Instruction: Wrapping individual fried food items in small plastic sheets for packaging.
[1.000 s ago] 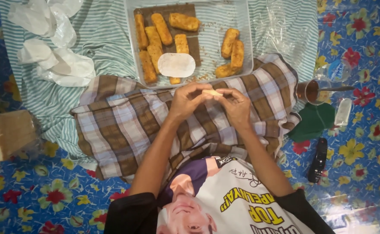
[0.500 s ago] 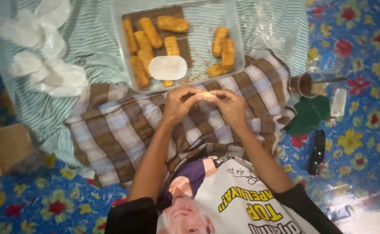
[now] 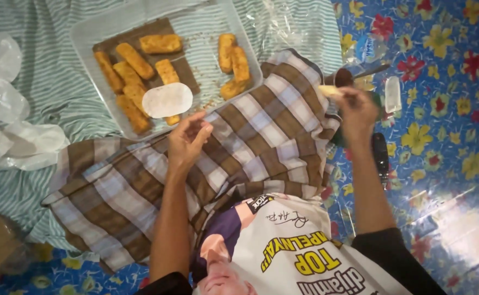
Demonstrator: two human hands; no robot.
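Looks like somebody's home, food prep done sitting right on the floor: bright blue flowered floor mat, a striped cloth spread out, and a clear tray of breaded fried sticks.

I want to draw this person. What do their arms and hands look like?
Both forearms are bare, with black sleeves starting near the elbows. The left hand and right hand wear no gloves, and I can make out no rings or watch.
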